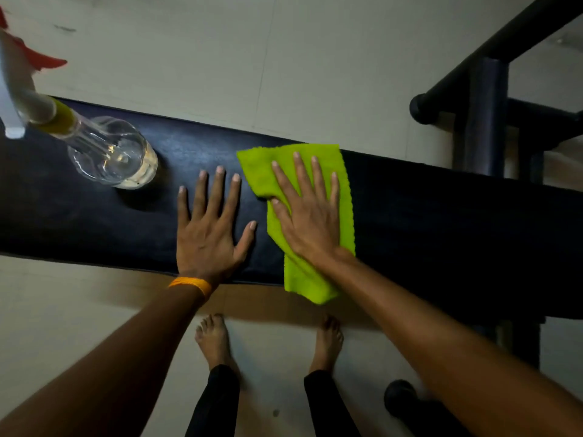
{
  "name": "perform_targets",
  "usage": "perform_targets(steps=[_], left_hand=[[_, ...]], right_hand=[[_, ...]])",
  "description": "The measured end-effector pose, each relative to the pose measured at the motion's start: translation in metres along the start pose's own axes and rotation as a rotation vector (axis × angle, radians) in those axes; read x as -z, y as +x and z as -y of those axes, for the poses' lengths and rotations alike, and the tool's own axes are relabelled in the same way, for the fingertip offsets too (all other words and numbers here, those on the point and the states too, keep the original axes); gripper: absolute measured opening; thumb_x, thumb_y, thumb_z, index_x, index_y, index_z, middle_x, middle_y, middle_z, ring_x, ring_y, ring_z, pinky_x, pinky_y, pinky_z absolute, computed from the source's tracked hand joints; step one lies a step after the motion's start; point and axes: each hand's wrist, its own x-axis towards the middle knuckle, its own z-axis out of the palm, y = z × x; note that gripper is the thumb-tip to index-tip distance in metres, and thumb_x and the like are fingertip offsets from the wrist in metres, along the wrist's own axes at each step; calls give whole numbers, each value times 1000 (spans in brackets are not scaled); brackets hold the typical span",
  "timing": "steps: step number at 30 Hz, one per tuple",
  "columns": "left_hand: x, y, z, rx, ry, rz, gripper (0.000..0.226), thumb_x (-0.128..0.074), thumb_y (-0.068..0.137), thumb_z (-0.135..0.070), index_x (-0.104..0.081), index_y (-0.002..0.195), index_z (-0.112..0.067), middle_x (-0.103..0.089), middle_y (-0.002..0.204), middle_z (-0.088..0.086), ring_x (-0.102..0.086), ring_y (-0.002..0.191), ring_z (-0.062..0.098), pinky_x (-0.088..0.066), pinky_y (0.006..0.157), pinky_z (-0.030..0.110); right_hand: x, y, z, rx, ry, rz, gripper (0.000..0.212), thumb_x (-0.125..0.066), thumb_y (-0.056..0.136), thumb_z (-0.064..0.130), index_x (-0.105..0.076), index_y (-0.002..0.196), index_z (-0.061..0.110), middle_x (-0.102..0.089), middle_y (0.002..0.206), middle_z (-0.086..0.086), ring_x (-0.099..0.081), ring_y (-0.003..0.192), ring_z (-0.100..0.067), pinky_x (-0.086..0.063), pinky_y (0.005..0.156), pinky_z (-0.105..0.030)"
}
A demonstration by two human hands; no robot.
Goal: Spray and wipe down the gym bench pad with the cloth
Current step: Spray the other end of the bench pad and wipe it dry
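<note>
**Wiping under way, bottle set aside**

The right hand (310, 209) lies flat on the green cloth (315, 269), its fingers (298, 171) straight and slightly spread, pressing the cloth onto the dark bench pad (441, 222). The cloth sits near the middle of the pad, its near end hanging over the front edge toward the person's bare feet (213, 339). Just beside it, the left hand (209, 222) rests palm-down on the bare pad with fingers spread wide, holding nothing; an orange band (191, 283) circles that wrist. It seems to be bracing the body.

The clear spray bottle (110, 152) stands on the pad well to the left, apart from both hands, with some liquid in it. Since it is set down and the cloth is under pressure, the step in hand looks like the wipe, not the spraying. Whether the pad is wet cannot be told in this dim light.

The next move likely calls for sliding the cloth along the pad with steady downward pressure. To reach the left end, the bottle would need lifting away. The stretch on the right, near the black frame (485, 121), also appears left to cover.
</note>
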Motion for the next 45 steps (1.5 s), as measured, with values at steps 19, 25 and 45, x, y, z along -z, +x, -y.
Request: perform_targets(steps=[19,25,45], left_hand=[[-2,0,1,7,1,30,77,-28,101,-54,-13,167,-18,-6,175,12,-4,162,33,-8,128,62],[-1,0,0,7,2,22,76,-29,101,-53,-15,167,-18,-8,175,11,-5,162,33,-9,128,62],[-1,1,0,1,3,21,77,-29,100,-54,-17,166,-17,-10,174,13,-7,161,34,-10,128,62]], right_hand=[[0,-56,-78,-490,103,-176,53,-35,101,41,-55,143,14,-31,165,-6,-22,155,-32,-16,124,-59],[-1,-25,-37,-22,50,-65,57,-34,102,44,-28,158,35,-21,169,1,-14,157,-28,-10,126,-53],[11,-6,-98,58,20,-82,66,-42,96,67,-39,154,35,-32,165,-1,-22,155,-30,-16,121,-65]])
